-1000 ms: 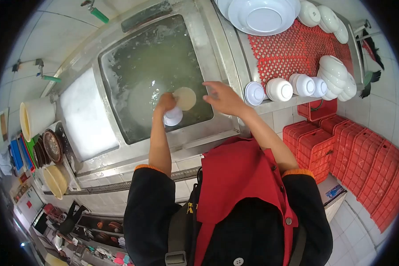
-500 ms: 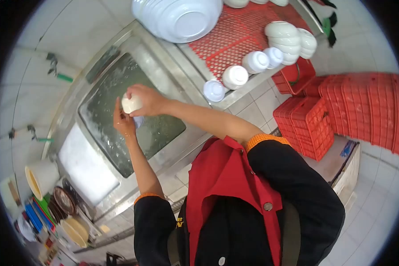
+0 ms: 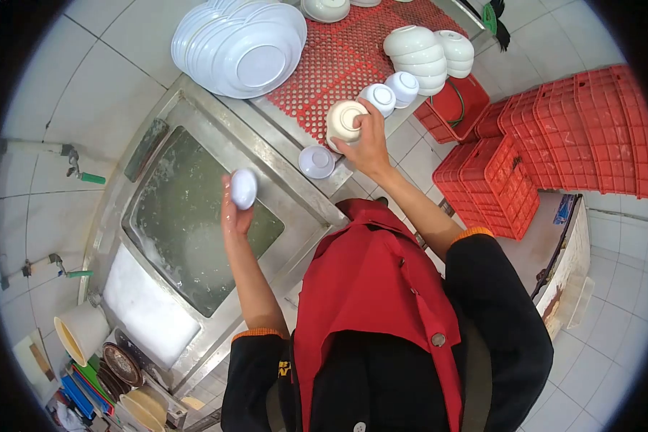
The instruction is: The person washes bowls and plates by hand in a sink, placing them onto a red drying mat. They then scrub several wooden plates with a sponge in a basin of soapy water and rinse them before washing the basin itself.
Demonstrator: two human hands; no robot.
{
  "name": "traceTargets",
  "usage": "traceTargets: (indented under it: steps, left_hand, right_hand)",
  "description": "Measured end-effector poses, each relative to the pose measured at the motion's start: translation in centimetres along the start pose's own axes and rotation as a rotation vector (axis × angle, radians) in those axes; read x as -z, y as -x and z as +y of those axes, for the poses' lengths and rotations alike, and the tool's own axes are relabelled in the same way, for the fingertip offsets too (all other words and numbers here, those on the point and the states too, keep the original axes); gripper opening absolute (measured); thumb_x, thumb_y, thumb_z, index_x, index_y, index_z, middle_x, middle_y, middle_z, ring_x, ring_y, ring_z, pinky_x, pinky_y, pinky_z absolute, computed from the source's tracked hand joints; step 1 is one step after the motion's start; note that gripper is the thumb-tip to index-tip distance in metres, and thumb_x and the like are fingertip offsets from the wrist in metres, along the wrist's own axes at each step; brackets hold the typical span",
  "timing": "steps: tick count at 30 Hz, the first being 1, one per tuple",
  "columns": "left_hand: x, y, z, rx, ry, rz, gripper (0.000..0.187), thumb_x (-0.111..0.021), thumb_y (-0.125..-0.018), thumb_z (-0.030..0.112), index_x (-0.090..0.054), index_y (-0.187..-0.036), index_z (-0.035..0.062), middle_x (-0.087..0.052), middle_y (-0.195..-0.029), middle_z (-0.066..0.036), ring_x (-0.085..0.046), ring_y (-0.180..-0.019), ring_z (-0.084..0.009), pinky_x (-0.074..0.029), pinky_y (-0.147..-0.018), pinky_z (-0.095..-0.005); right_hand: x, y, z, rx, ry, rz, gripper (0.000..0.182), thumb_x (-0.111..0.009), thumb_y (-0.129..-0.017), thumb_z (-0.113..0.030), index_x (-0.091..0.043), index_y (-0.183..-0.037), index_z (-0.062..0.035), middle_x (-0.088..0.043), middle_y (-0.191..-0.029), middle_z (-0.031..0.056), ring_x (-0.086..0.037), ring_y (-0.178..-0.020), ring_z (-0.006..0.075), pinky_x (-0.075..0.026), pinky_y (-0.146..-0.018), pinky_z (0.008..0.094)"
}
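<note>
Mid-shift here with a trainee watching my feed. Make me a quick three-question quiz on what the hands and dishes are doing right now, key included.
1. Multiple choice: what does the left hand hold over the water?
A) a large plate
B) a small white bowl
C) a red crate

2. True or false: the right hand is dipped in the water.

3. Fill in the blank: the cream bowl in the right hand has its base facing ____.

Key:
1. B.
2. False; it grips the cream bowl by the red mat.
3. Up; the ring of its base shows to the camera above.
</note>
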State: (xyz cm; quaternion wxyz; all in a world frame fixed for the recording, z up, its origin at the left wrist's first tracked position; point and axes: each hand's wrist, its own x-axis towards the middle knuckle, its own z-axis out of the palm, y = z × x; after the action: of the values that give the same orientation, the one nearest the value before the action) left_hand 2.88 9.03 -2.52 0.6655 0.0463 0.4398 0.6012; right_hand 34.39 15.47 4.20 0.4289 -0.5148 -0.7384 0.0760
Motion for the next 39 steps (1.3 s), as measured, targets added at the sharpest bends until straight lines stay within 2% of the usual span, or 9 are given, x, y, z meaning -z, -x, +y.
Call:
traceTargets:
  steps: [4,10,14,23,28,31,34,36,39]
  left_hand:
    - [-7.1,-0.5,-2.4,0.002,-0.375,-0.206,0.04,-0.059,-0.093,0.023,-0.052,-0.126,0.0014,-0.062,-0.113,-0.007,-0.062,-0.101,-0.0204,-0.048,-0.09,-0.0343]
    - [-11.0,-2.8,-8.7,-0.519,-1.092,-0.041,0.042,-0.065,-0.088,0.03,-0.059,-0.117,0.0007,-0.066,-0.104,-0.016,-0.065,-0.091,-0.0259,-0.05,-0.081,-0.0345]
    - [-10.7,-3.0,-10.5,-0.699,-1.482,0.028,0.039,-0.067,-0.084,0.031,-0.064,-0.111,0.0029,-0.06,-0.102,-0.021,-0.055,-0.1,-0.0356,-0.042,-0.089,-0.0422]
    - [-10.8,-1.5,-11.0,-0.827,-1.606,-0.04,0.035,-0.064,-0.085,0.022,-0.062,-0.116,0.0043,-0.059,-0.109,-0.02,-0.053,-0.101,-0.0368,-0.042,-0.091,-0.0432]
    - [-10.5,-0.4,-10.2,-0.718,-1.461,-0.072,0.035,-0.059,-0.088,0.018,-0.058,-0.121,0.0079,-0.059,-0.113,-0.019,-0.05,-0.111,-0.0374,-0.04,-0.097,-0.0421]
    - [-10.2,1.0,-8.5,-0.873,-1.315,0.102,0.037,-0.062,-0.086,0.02,-0.057,-0.121,0.0094,-0.055,-0.119,-0.02,-0.048,-0.114,-0.036,-0.038,-0.098,-0.0439]
    - [-1.5,-0.5,-3.7,-0.988,-1.399,0.496,0.044,-0.065,-0.083,0.021,-0.055,-0.123,0.008,-0.05,-0.125,-0.022,-0.046,-0.117,-0.0375,-0.037,-0.1,-0.0447]
    - [8.7,-2.5,-1.7,-0.829,-1.61,0.974,0.051,-0.064,-0.082,0.028,-0.05,-0.127,0.0076,-0.05,-0.124,-0.026,-0.045,-0.118,-0.0375,-0.036,-0.1,-0.0455]
    - [17.3,-2.5,3.9,-0.184,-1.656,1.091,0.062,-0.061,-0.08,0.037,-0.044,-0.131,0.0055,-0.049,-0.127,-0.028,-0.048,-0.117,-0.0377,-0.036,-0.101,-0.0444]
  right_hand:
    - [-0.9,2.4,2.4,-0.134,0.031,-0.164,0.059,-0.083,-0.063,-0.016,-0.043,-0.105,-0.0045,-0.039,-0.132,0.0204,-0.042,-0.12,0.0421,-0.041,-0.097,0.046]
    - [-0.8,2.7,2.7,-0.108,0.063,-0.126,0.055,-0.083,-0.064,-0.02,-0.047,-0.104,-0.0067,-0.04,-0.132,0.0206,-0.042,-0.12,0.0412,-0.042,-0.096,0.0446]
    - [1.3,2.4,2.1,-0.083,-0.031,-0.083,0.055,-0.08,-0.069,-0.021,-0.048,-0.111,-0.006,-0.037,-0.136,0.0209,-0.04,-0.122,0.0396,-0.041,-0.097,0.0443]
    - [4.0,2.8,5.1,-0.028,-0.171,-0.03,0.043,-0.073,-0.078,-0.018,-0.053,-0.113,-0.0041,-0.039,-0.136,0.024,-0.037,-0.128,0.0386,-0.03,-0.106,0.0458]
    - [5.2,1.1,3.6,0.02,-0.217,-0.096,0.04,-0.07,-0.081,-0.015,-0.052,-0.114,-0.002,-0.039,-0.136,0.0231,-0.038,-0.127,0.0383,-0.032,-0.104,0.0452]
    - [5.3,0.5,2.3,-0.012,-0.308,-0.084,0.04,-0.069,-0.081,-0.009,-0.05,-0.116,-0.0017,-0.038,-0.138,0.0216,-0.04,-0.126,0.0364,-0.038,-0.1,0.0438]
    - [5.5,-0.2,1.2,-0.048,-0.305,-0.071,0.039,-0.067,-0.081,-0.005,-0.049,-0.116,-0.002,-0.037,-0.139,0.0196,-0.042,-0.125,0.034,-0.042,-0.097,0.0414]
    - [5.7,-0.3,0.6,-0.08,-0.284,-0.082,0.038,-0.065,-0.082,-0.003,-0.048,-0.116,-0.0023,-0.036,-0.14,0.0184,-0.042,-0.126,0.0329,-0.043,-0.096,0.0404]
    - [5.4,-0.2,-0.4,-0.151,-0.27,-0.104,0.037,-0.062,-0.085,-0.001,-0.046,-0.118,-0.0027,-0.033,-0.142,0.0169,-0.042,-0.126,0.032,-0.044,-0.096,0.04]
